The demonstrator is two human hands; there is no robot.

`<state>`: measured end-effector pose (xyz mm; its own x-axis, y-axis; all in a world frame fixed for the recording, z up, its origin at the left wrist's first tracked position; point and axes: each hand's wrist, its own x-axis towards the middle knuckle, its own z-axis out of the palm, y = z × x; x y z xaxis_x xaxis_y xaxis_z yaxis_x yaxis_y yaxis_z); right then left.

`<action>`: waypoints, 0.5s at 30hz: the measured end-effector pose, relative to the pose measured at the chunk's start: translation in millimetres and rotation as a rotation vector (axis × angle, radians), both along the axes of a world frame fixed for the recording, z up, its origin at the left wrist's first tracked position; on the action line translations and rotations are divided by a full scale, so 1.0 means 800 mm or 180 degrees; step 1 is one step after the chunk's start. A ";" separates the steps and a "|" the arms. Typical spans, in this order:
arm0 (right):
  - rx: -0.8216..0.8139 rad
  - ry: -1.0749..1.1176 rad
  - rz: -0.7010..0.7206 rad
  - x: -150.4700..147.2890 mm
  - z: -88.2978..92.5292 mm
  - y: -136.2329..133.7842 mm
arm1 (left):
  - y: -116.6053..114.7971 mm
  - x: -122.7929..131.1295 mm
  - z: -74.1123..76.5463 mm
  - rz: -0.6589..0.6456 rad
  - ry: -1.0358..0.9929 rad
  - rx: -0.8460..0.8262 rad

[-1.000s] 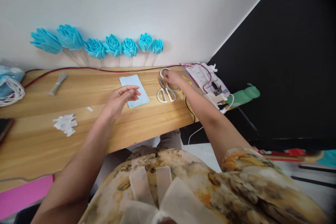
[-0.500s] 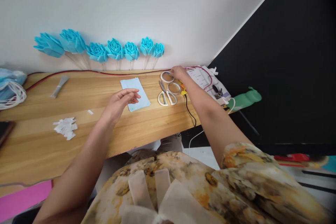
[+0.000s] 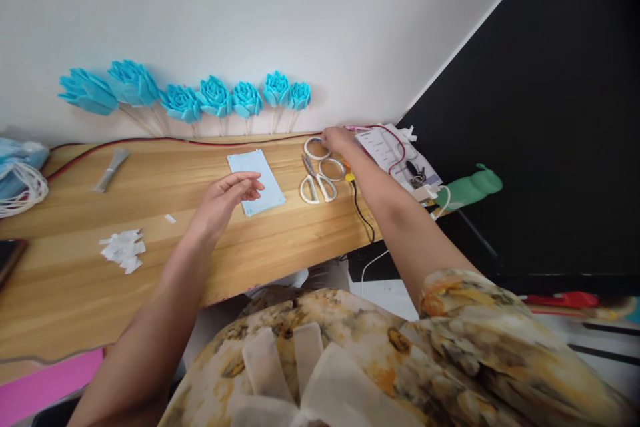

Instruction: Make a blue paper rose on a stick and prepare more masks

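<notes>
My left hand [image 3: 225,200] hovers over a light blue, rectangular pleated sheet or stack that looks like face masks [image 3: 273,190]. Its fingers are loosely bent and apart, with nothing in them. Farther back, my right hand [image 3: 337,139] is at the right rim of a roll of white tape [image 3: 309,153], fingers curled down over it; the fingertips are mostly hidden. Just in front of that roll lie a second tape roll [image 3: 341,176] and white-handled scissors [image 3: 309,188], the blades pointing away from me.
Several blue flowers on sticks [image 3: 215,97] lean against the wall. White paper scraps [image 3: 123,250], a bundle of thin strips [image 3: 110,170] and a phone [image 3: 10,257] lie left. At right are a printed box [image 3: 383,150], a green bottle [image 3: 470,188] and cables [image 3: 357,207].
The view has shifted slightly. My left hand keeps its pose above the blue sheet, and my right hand stays at the tape roll.
</notes>
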<state>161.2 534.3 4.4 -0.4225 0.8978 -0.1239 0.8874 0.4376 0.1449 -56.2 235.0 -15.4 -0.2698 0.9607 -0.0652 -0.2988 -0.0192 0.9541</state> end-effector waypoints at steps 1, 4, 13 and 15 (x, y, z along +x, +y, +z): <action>-0.0005 0.0027 0.0011 0.002 0.000 0.000 | 0.000 0.000 -0.001 0.0002 0.0009 0.0002; -0.0022 0.0132 0.0069 0.009 0.004 0.003 | 0.001 -0.001 -0.002 0.0007 0.0011 -0.0007; 0.0120 0.0604 0.0467 0.057 0.030 -0.023 | 0.002 -0.001 -0.004 -0.0045 -0.0037 0.0000; -0.0130 0.0597 0.0638 0.072 0.027 -0.045 | 0.001 0.000 -0.004 -0.0059 0.0002 0.0003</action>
<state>219.0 498.4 26.2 -0.6102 0.7899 -0.0611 0.7922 0.6093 -0.0353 -56.5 236.1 -19.0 -0.2519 0.9656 -0.0641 -0.2986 -0.0146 0.9543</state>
